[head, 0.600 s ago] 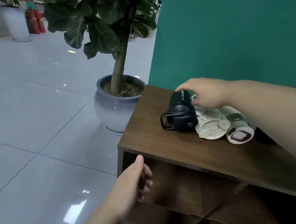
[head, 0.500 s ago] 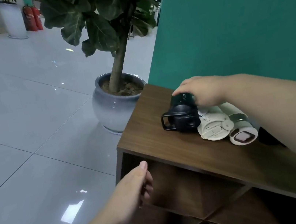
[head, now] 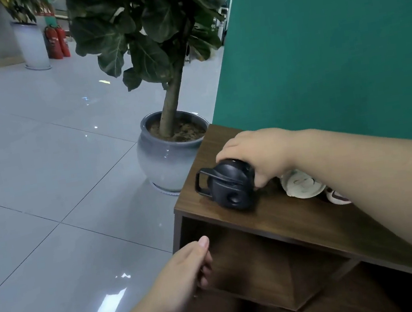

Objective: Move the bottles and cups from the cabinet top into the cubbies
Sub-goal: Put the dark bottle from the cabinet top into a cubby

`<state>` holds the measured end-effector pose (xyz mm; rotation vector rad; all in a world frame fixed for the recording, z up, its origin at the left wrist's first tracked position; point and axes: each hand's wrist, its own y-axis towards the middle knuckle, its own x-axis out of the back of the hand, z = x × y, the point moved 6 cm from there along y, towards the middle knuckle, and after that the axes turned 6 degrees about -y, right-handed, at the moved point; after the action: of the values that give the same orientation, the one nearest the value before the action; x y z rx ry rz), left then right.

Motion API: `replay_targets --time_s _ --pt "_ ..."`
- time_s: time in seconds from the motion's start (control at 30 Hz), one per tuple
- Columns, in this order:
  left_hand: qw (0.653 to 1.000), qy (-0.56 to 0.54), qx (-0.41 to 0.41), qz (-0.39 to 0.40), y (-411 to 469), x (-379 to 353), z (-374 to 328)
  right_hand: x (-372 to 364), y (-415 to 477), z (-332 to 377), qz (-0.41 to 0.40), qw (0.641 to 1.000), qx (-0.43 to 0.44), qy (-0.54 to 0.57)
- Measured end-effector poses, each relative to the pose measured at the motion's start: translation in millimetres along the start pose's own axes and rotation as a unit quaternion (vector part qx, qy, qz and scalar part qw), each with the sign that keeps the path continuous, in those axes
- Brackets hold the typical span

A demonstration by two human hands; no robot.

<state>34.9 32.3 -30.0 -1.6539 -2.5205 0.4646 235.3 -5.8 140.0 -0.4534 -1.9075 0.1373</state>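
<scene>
The right hand (head: 258,154) is wrapped around the dark bottle (head: 232,188), which lies on its side on the cabinet top (head: 283,213), its lid and carry loop toward the camera. Just right of that grip lies a cream bottle (head: 301,185). The left hand (head: 184,275), loosely curled and empty, hovers below the grip before a cubby (head: 258,260).

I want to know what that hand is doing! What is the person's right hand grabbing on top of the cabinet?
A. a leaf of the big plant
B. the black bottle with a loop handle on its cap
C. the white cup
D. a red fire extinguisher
B: the right hand wraps around the black bottle lying on the cabinet top; the white cup beside it is untouched.
</scene>
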Motion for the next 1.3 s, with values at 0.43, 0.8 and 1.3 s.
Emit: replay_targets --time_s 0.43,0.8,1.3 --pt "0.993 0.109 -0.034 0.03 -37.8 7.8 -8.1 3.7 -112.6 132.2 -0.208 0.893 -0.041 0.398" --pt "0.954 0.289 0.015 0.074 8.0 -2.3 88.9 -160.3 -80.8 171.3 -0.139 0.748 -0.186 0.622" --pt "0.952 0.292 0.014 -0.093 104.9 -7.8 159.0 -271.2 2.1 140.9 -0.143 0.619 -0.245 0.732"
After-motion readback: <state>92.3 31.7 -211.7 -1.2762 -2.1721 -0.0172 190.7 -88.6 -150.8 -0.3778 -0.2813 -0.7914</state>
